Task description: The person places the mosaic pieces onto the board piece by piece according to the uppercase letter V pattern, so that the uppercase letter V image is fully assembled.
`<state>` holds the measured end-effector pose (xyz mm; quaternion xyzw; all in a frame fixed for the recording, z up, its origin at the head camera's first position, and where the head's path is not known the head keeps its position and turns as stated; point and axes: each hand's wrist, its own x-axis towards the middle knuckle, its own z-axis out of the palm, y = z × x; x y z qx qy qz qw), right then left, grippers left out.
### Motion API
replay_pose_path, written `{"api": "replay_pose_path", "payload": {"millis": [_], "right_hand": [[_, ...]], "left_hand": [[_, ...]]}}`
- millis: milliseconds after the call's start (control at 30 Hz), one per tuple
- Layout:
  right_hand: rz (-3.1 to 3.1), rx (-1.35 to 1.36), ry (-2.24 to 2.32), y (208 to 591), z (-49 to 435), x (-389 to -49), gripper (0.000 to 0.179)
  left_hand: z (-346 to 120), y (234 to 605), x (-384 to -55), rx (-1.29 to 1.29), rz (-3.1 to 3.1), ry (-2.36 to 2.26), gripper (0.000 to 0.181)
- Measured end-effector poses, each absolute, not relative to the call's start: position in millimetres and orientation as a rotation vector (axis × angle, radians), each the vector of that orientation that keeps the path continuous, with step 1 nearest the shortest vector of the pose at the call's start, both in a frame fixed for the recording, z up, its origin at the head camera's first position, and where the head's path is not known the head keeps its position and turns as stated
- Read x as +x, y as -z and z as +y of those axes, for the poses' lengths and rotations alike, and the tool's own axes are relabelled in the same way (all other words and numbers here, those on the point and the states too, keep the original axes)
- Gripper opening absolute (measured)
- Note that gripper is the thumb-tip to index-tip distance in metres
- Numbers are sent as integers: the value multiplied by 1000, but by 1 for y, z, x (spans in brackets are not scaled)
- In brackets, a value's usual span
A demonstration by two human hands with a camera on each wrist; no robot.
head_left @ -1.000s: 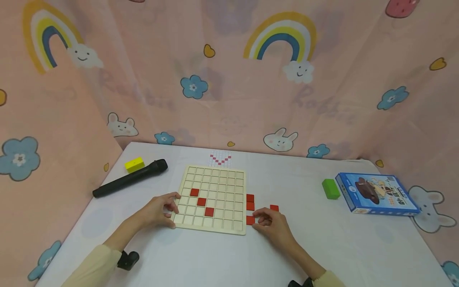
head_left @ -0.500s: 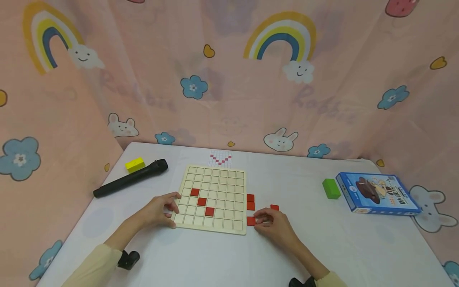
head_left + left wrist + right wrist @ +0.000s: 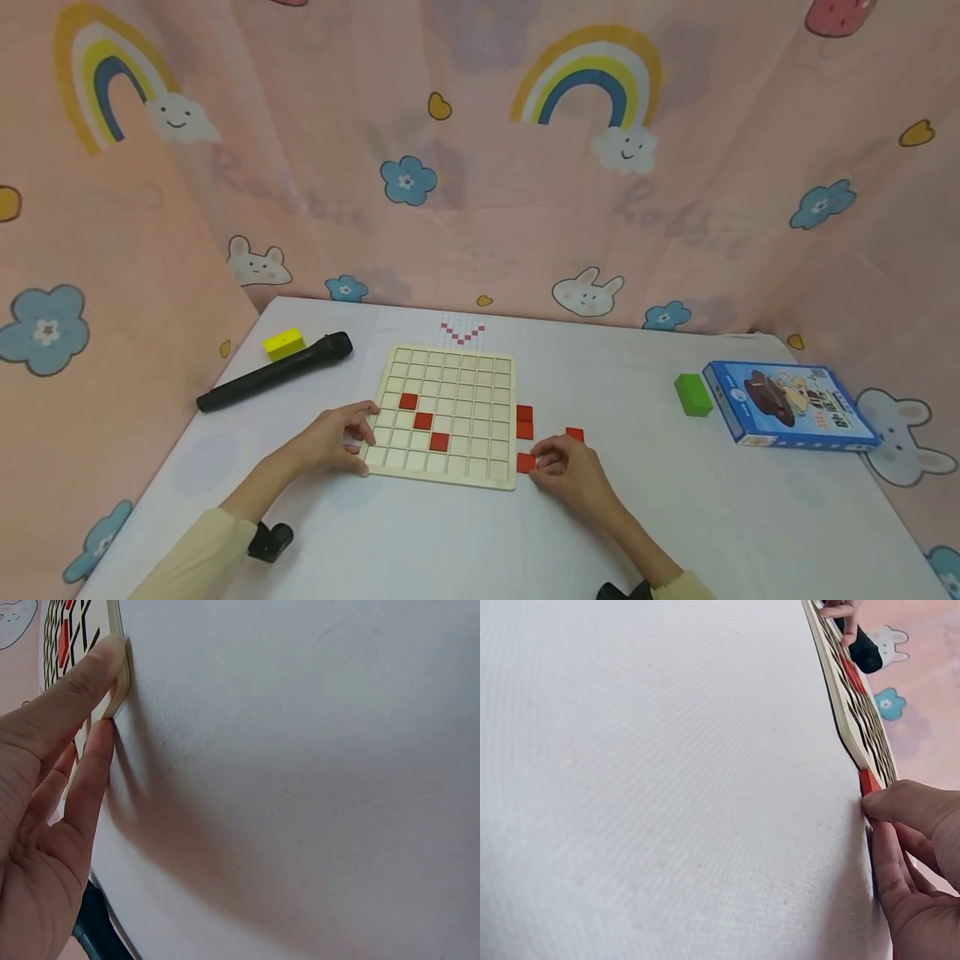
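In the head view a pale wooden grid board (image 3: pixel 483 390) lies on the table. Three red square tiles (image 3: pixel 423 421) sit in its cells, stepping diagonally down to the right. My left hand (image 3: pixel 324 443) grips the board's near left corner; in the left wrist view the thumb (image 3: pixel 75 690) lies over the top, with fingers along the edge. At the board's near right side, my right hand (image 3: pixel 576 477) pinches a red tile (image 3: pixel 526 462) between thumb and finger. The right wrist view has this tile (image 3: pixel 868 782) flat on the cloth, right at the board's edge.
Two red tiles (image 3: pixel 524 422) lie beside the board's right edge, another red tile (image 3: pixel 575 434) just beyond my right hand. Behind the board is a paper pattern (image 3: pixel 462 332). A black microphone (image 3: pixel 273 373) and yellow block (image 3: pixel 283 343) lie left; a green block (image 3: pixel 693 395) and blue box (image 3: pixel 787 404) right.
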<state>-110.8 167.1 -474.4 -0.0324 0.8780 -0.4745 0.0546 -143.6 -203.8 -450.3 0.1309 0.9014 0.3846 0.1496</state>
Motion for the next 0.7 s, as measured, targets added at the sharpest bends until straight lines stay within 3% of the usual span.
{"api": "replay_pose_path", "payload": {"millis": [700], "right_hand": [[2371, 89, 1771, 483, 180, -114, 29]], "left_hand": [[-204, 451, -144, 394, 2579, -1118, 33]]}}
